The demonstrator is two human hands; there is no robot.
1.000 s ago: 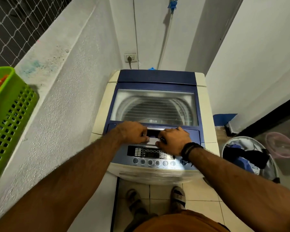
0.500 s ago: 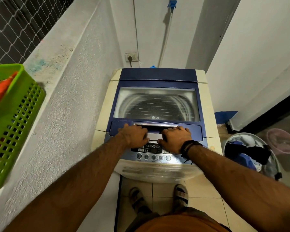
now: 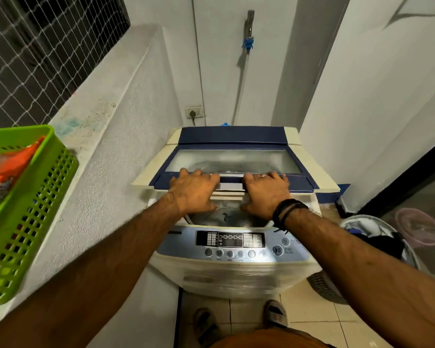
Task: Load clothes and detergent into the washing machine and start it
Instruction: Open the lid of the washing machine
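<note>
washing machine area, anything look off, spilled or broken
Nothing looks spilled or broken. The lid is partly raised, with the left hand and right hand gripping its front edge. The one oddity is blue-green speckled staining on the ledge beside the green basket, which looks like old residue.

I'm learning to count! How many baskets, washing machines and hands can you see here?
Baskets: 2, a green basket on the ledge and a laundry basket of clothes on the floor.
Washing machines: 1, the washing machine, with its lid partly lifted.
Hands: 2, the left hand and the right hand, both gripping the lid's front edge.
Total: 5.
</note>
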